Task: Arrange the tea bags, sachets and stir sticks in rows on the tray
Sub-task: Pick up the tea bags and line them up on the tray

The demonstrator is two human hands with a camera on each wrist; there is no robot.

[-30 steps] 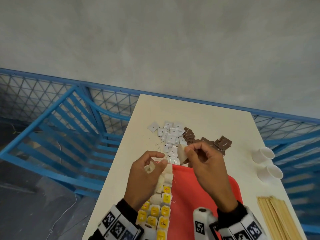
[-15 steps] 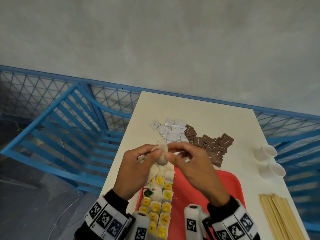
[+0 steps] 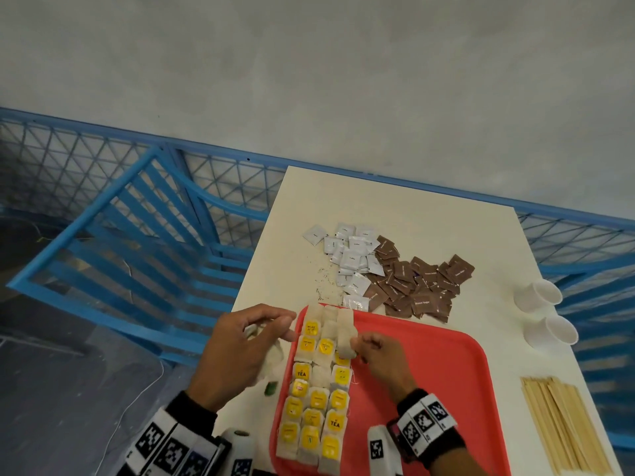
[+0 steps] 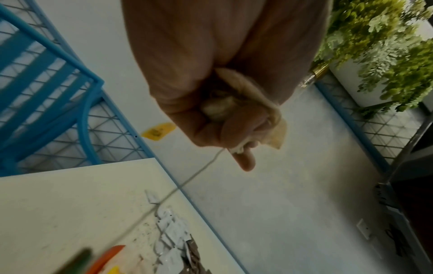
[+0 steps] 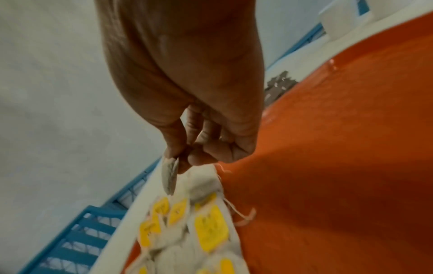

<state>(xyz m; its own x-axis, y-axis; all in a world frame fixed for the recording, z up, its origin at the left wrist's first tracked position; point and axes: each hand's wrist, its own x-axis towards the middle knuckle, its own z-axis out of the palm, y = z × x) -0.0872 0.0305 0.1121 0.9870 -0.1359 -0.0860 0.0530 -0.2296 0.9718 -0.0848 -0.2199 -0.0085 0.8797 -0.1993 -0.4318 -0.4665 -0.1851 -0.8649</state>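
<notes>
A red tray (image 3: pixel 429 379) lies at the near side of the white table. Three rows of tea bags (image 3: pixel 318 403) with yellow tags fill its left part. My right hand (image 3: pixel 357 348) pinches one tea bag (image 3: pixel 345 334) over the far end of the right row; the right wrist view shows that bag (image 5: pixel 169 176) between thumb and forefinger. My left hand (image 3: pixel 271 329), at the tray's left edge, grips a bunch of tea bags (image 4: pixel 236 103) in its curled fingers. White sachets (image 3: pixel 350 255) and brown sachets (image 3: pixel 422 286) lie in heaps beyond the tray. Wooden stir sticks (image 3: pixel 563 427) lie at the right.
Two white paper cups (image 3: pixel 546 314) lie on their sides near the table's right edge. A blue chair (image 3: pixel 130 235) and a blue mesh fence stand left of and behind the table. Tea crumbs (image 3: pixel 321 283) are scattered near the white sachets.
Both hands have come down from above the tray's far edge and moved apart. The right hand now holds a single tea bag low over the right row; the left hand sits at the tray's left edge.
</notes>
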